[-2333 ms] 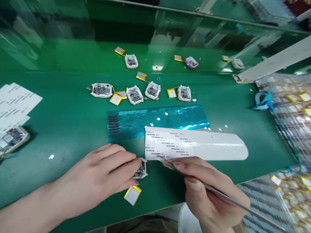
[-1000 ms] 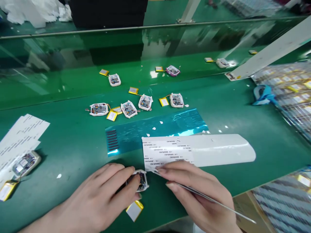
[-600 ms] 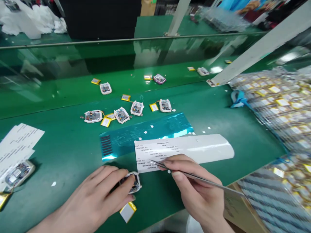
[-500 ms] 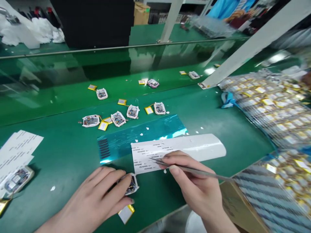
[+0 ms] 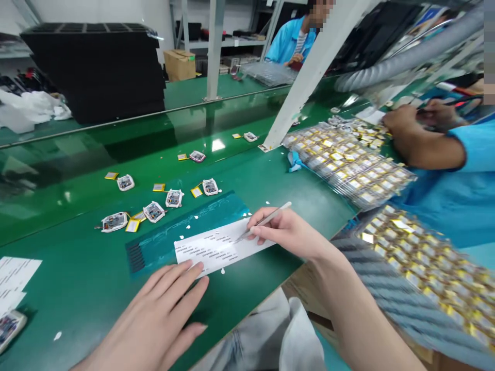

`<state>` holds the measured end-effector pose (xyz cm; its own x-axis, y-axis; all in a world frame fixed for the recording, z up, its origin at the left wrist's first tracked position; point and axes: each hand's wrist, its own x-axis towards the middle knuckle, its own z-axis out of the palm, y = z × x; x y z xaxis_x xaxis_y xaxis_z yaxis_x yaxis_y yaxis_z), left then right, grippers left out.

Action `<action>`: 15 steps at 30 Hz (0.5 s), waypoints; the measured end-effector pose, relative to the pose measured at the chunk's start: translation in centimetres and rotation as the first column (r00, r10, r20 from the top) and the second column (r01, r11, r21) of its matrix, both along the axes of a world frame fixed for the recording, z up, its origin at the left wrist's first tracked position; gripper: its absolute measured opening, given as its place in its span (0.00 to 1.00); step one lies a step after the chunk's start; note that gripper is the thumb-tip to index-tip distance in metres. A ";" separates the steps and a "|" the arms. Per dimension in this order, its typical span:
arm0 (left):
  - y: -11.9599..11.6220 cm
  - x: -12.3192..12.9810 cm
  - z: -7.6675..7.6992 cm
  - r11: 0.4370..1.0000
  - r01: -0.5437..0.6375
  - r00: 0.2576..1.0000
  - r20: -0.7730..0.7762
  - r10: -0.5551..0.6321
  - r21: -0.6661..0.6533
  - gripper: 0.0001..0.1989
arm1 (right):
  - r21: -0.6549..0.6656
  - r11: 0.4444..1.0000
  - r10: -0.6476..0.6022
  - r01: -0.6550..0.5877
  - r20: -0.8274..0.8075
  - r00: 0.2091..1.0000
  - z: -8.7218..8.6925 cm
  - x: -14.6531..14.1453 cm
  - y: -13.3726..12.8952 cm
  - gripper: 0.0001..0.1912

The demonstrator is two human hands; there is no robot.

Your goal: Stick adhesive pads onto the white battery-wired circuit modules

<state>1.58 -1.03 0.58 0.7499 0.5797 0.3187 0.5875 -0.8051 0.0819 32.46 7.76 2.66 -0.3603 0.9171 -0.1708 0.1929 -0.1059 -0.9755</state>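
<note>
My left hand [image 5: 164,306] lies flat with its fingers stretched out, the fingertips on the near left edge of a white label sheet [image 5: 203,252] printed with rows of small dark text. Whatever is beneath its palm is hidden. In my right hand [image 5: 284,232] a pair of metal tweezers [image 5: 273,213] is pinched, tips low over the printed labels. Beneath the sheet's far side is a shiny blue-green film strip [image 5: 154,246] with small white tabs around it. Beyond lie several opened white watch cases [image 5: 153,212] with circuit boards, wired to yellow-edged batteries [image 5: 132,225].
Trays of batteries [image 5: 348,165] stand at the right, beside a co-worker's arm [image 5: 421,141]. A slanted white post [image 5: 292,98] rises from the bench. More label sheets [image 5: 17,278] and another watch case [image 5: 11,330] are at the left.
The view has swung right and up, bringing a co-worker into sight. My left fingers have straightened onto the sheet; the watch case and battery under them no longer show. The tweezers stay in my right hand.
</note>
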 end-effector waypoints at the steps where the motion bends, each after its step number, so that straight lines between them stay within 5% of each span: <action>1: 0.4 1.0 0.1 0.999 -0.021 1.000 -0.006 0.020 -0.037 0.20 | -0.017 0.999 0.026 -0.026 -0.012 1.000 -0.2 0.1 0.5 0.28; 7: 4.0 5.1 0.3 0.977 -0.070 0.995 -0.084 0.055 -0.199 0.22 | -0.031 0.991 0.133 -0.134 -0.033 0.991 -0.8 -0.8 3.5 0.30; 15: 4.6 5.3 0.3 0.986 -0.055 0.991 -0.128 0.035 -0.155 0.22 | -0.100 0.969 0.222 -0.227 -0.052 0.974 -1.3 -1.1 6.0 0.30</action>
<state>6.84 3.55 0.88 0.7501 0.6492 0.1260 0.6364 -0.7604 0.1294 31.38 13.81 1.33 -0.5633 0.7897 -0.2431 0.1844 -0.1666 -0.9686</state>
